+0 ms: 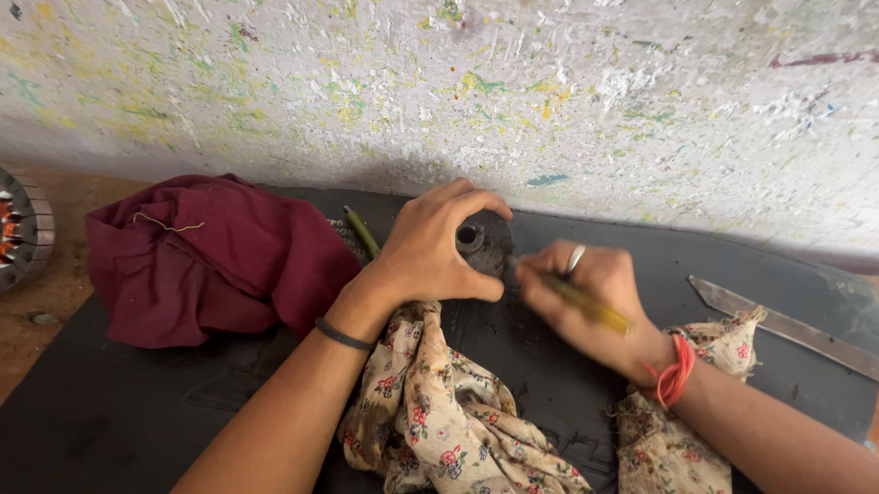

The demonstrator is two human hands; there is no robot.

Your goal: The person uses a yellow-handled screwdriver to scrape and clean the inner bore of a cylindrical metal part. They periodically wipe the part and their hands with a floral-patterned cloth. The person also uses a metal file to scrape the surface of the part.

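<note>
black round metal part (484, 241) sits gripped in my left hand (429, 252), fingers curled around it. my right hand (590, 303) pinches shut on a yellow-handled tool (587, 303).

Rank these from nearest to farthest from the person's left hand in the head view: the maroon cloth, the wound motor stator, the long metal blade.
From the left hand:
1. Maroon cloth, just to its left on the mat.
2. Long metal blade, far right, beyond the right hand.
3. Wound motor stator, at the left edge.

dark round part (483, 241): left hand (430, 249) is covering most of it
yellow-handled tool (587, 303): blurring; tip is hiding
stator (6, 228): frame edge is cropping it
</note>
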